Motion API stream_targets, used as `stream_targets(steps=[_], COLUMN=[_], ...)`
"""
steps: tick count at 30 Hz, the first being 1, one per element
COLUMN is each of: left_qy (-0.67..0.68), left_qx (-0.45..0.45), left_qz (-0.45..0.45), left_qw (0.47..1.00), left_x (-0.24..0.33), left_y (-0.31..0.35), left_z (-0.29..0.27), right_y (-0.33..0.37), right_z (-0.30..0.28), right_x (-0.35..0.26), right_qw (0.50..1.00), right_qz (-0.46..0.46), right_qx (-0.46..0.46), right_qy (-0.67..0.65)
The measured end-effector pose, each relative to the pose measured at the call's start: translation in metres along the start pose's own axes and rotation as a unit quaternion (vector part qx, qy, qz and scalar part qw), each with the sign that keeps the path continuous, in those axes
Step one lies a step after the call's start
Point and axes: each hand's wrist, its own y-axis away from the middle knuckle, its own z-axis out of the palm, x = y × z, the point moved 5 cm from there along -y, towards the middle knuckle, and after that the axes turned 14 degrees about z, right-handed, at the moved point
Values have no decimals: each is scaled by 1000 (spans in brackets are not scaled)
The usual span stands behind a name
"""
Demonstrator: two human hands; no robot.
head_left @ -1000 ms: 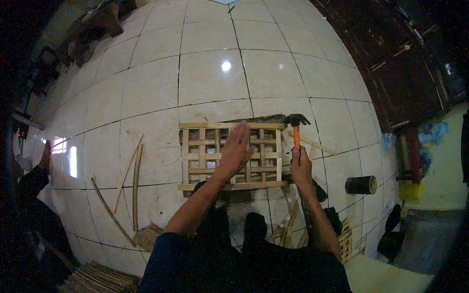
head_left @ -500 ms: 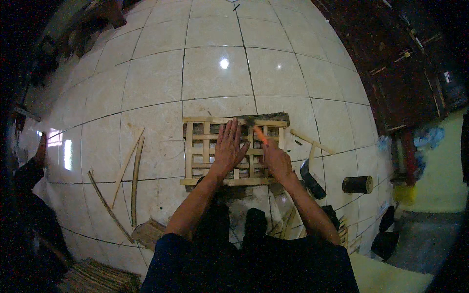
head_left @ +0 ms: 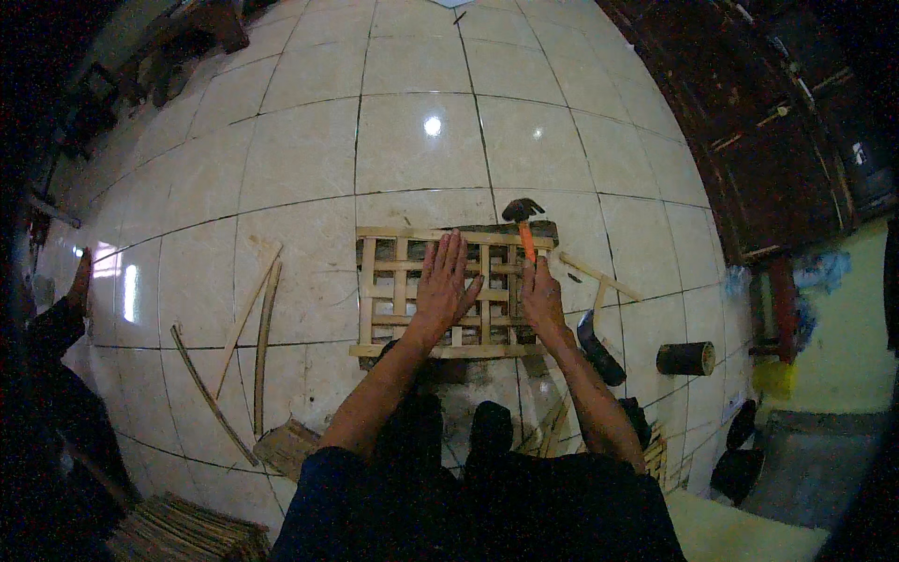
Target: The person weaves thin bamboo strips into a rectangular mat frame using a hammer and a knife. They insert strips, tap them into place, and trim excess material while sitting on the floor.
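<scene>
A lattice of light wooden strips [head_left: 405,274] lies in front of me over a dark plank [head_left: 538,229], which shows past its far right corner. My left hand [head_left: 444,291] rests flat on the lattice, its fingers stretched toward the far strip. Near the right side of the lattice, my right hand [head_left: 541,298] is wrapped round the orange handle of a claw hammer [head_left: 524,212]. The dark hammer head is beyond the far right corner, apart from the strips. No nail can be made out.
Loose strips [head_left: 245,318] lie on the tiles at left, beside a bundle of slats [head_left: 192,531]. At right are a curved dark-bladed tool [head_left: 599,348], a T-shaped wooden piece [head_left: 601,278] and a dark cylinder [head_left: 685,358]. Another person's foot [head_left: 79,277] shows far left.
The hammer has lifted off the far strip and swung right, with my right hand shifting right too. My left hand has stayed flat on the lattice.
</scene>
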Motion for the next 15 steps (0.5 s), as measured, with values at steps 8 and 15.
stream_targets(steps=[8,15], left_qy=[40,-2], left_qx=[-10,-6], left_qz=[-2,-81], left_qw=[999,997], left_x=[-5,-48], left_y=[0,48], left_z=[7,-27], right_y=[-4,35], right_z=[19,14], right_x=[13,-16], right_qw=[999,996], right_qz=[38,-60], right_qx=[-8,-63], right_qy=[-39,28])
